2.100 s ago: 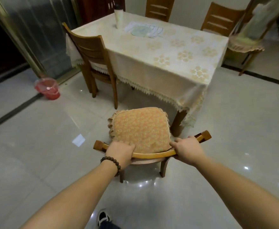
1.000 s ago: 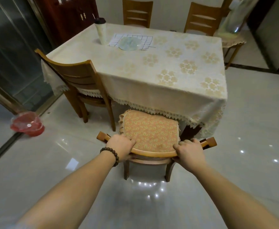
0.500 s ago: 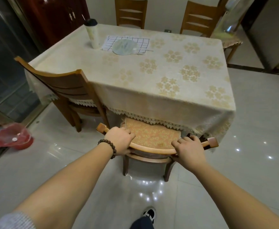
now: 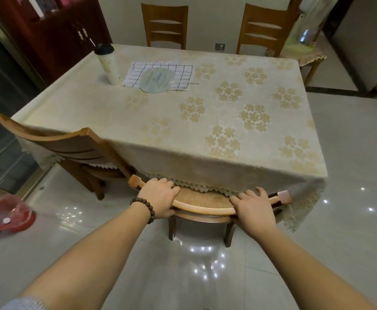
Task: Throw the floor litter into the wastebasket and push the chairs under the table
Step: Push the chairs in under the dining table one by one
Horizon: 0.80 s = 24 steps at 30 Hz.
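Observation:
A wooden chair [image 4: 203, 208] with an orange cushion stands at the near side of the table [image 4: 183, 121], its seat mostly hidden beneath the lace-edged cloth. My left hand [image 4: 159, 201] grips the curved top rail near its left end. My right hand [image 4: 253, 209] grips the same rail near its right end. The red wastebasket [image 4: 6, 214] sits on the floor at the far left. I see no litter on the floor.
A second wooden chair [image 4: 71, 151] stands at the table's left side, seat partly under the cloth. Two more chairs [image 4: 165, 25] stand at the far side. A tumbler [image 4: 108, 63], a checked cloth and a plate lie on the table. A dark cabinet [image 4: 55, 30] is back left.
With both hands on its rail, the chair has slid forward under the table; the cushion, fully visible earlier, is now almost covered by the cloth. My view has moved closer.

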### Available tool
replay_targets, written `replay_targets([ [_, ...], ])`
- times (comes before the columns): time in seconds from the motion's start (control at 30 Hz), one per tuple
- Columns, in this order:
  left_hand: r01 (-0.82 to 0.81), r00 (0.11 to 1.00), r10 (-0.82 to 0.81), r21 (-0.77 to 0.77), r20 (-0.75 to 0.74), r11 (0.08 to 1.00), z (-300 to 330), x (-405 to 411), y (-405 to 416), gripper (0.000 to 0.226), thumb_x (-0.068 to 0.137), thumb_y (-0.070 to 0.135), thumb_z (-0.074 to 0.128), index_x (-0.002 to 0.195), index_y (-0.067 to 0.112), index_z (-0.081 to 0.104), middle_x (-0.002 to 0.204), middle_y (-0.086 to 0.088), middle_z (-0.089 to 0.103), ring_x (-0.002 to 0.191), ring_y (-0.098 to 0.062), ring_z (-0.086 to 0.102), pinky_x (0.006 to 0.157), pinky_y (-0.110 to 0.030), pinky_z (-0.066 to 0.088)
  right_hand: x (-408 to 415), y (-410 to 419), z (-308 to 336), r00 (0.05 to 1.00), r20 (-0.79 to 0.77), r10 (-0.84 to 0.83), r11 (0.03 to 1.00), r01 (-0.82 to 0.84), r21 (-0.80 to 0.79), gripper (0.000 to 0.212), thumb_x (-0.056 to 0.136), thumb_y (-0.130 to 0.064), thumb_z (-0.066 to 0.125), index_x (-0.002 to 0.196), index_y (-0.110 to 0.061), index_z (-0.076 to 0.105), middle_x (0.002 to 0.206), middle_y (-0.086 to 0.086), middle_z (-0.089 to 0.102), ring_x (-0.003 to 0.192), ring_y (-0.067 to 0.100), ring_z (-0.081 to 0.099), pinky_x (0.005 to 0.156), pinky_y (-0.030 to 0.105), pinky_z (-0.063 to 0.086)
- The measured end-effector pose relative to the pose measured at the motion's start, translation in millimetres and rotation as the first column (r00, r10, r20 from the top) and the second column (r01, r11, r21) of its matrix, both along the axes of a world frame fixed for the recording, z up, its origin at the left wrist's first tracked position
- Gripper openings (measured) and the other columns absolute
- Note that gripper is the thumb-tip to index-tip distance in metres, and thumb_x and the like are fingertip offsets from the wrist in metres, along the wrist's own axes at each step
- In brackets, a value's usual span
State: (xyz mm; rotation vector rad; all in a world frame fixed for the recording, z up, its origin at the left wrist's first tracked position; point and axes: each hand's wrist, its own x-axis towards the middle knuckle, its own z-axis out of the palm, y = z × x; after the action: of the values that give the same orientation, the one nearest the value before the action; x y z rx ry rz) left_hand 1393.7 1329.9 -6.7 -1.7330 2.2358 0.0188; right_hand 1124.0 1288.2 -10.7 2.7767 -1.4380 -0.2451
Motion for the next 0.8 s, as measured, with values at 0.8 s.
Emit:
replay_targets([
  [0.8, 0.117, 0.990, -0.121, -0.056, -0.074, 0.992, -5.9, 46.3, -127.2, 0.078, 0.082, 0.063, 0.051, 0.146, 0.026, 0.024, 0.147, -0.002, 0.037, 0.138, -0.023, 0.029, 0.112, -0.040, 0.026, 41.7, -103.9, -3.8, 0.994, -0.010, -0.110, 0.994, 0.110, -0.024, 0.051, 0.089, -0.033, 0.057, 0.137, -0.031, 0.041, 0.139, -0.001, 0.050, 0.128, 0.023, 0.043, 0.109, 0.046, 0.024],
])
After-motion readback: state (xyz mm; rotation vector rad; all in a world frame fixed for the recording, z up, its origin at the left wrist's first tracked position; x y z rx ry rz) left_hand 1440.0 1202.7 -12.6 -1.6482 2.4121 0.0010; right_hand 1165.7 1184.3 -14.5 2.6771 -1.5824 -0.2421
